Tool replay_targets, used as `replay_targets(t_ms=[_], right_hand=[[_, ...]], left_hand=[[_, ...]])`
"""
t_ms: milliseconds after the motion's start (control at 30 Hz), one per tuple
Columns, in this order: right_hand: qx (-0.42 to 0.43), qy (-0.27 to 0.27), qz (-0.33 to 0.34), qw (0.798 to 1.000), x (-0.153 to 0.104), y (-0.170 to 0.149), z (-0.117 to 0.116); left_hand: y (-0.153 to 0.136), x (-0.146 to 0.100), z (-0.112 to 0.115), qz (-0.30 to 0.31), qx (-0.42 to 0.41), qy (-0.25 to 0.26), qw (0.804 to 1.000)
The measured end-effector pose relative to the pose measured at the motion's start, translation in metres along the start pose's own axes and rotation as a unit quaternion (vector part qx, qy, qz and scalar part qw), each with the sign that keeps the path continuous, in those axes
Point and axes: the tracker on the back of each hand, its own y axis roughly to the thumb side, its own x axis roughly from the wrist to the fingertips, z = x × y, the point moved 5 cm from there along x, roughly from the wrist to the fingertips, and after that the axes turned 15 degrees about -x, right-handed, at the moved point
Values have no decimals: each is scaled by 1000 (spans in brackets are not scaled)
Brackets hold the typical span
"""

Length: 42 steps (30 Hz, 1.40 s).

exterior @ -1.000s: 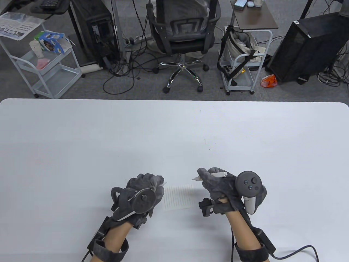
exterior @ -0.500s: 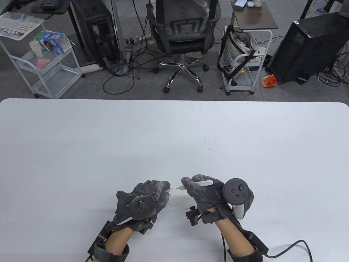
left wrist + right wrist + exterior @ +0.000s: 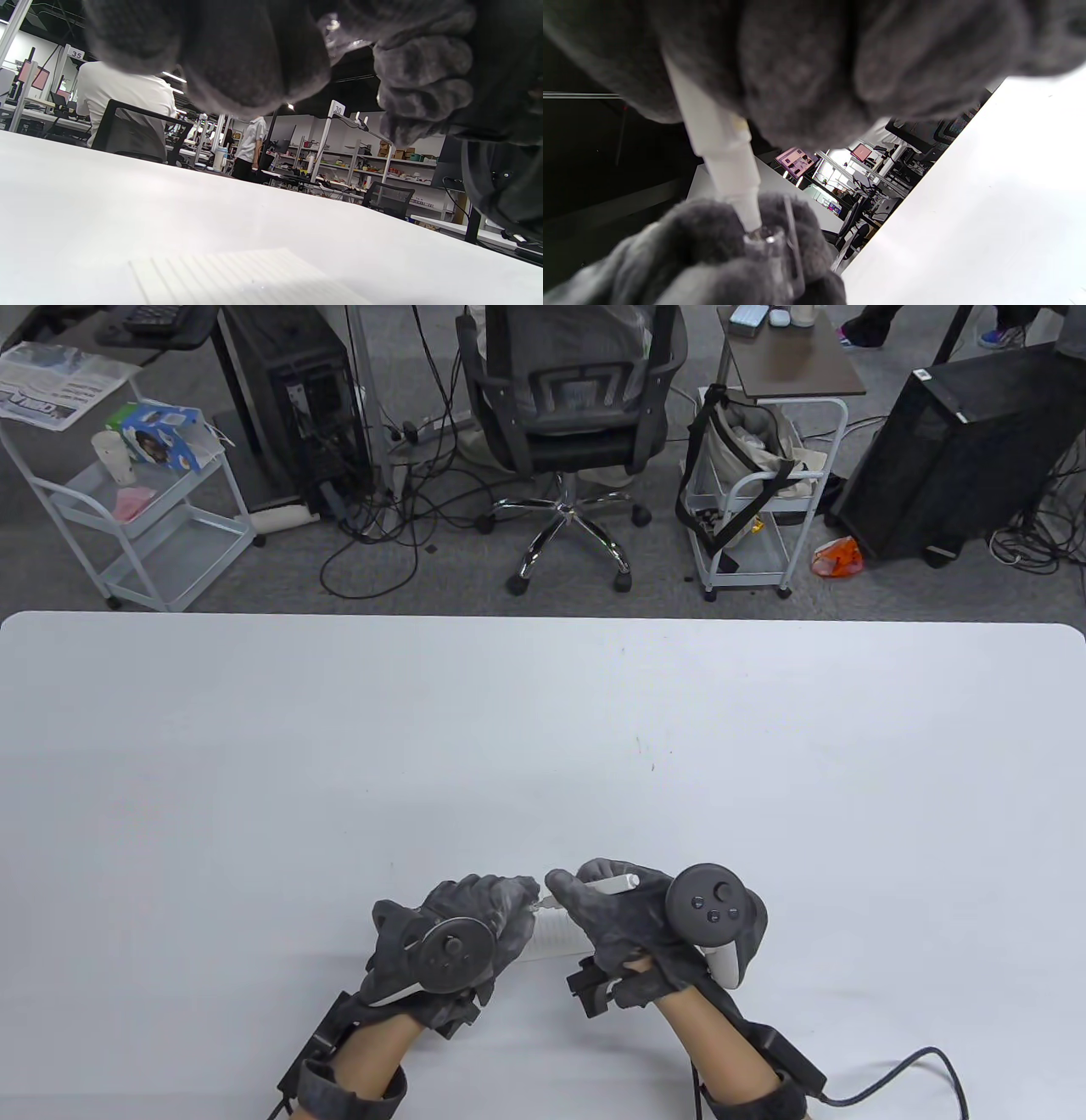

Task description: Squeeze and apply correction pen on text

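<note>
My right hand grips a white correction pen and points its tip to the left. In the right wrist view the pen has its tip in the mouth of a clear cap. My left hand pinches that cap; in the left wrist view the cap shows between the fingers. Both hands meet just above a lined sheet of paper, which they mostly cover. The sheet also shows in the left wrist view, lying flat on the table.
The white table reaches far ahead and to both sides. A few small marks dot its middle. A cable trails from my right wrist across the near right of the table.
My right hand has moved left and nearer with the pen. My left hand has shifted right. The pen tip and the cap have come together over the sheet.
</note>
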Motion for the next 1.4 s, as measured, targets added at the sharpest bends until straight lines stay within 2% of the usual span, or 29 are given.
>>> replay_targets(t_ms=[333, 700, 1033, 1200, 1400], right_hand=[[-4, 15, 4, 1000, -1, -1, -8], [58, 21, 6, 998, 1, -6, -10], [125, 18, 26, 992, 1, -7, -13], [151, 25, 24, 988, 1, -9, -22], [114, 50, 27, 992, 6, -10, -21]], left_hand=[[2, 0, 2, -1, -20, -2, 1000], [-9, 0, -6, -38, -148, 18, 988], [-10, -1, -17, -53, -210, 43, 975], [-13, 0, -17, -60, -217, 34, 974], [-14, 2, -20, -54, -195, 24, 979]])
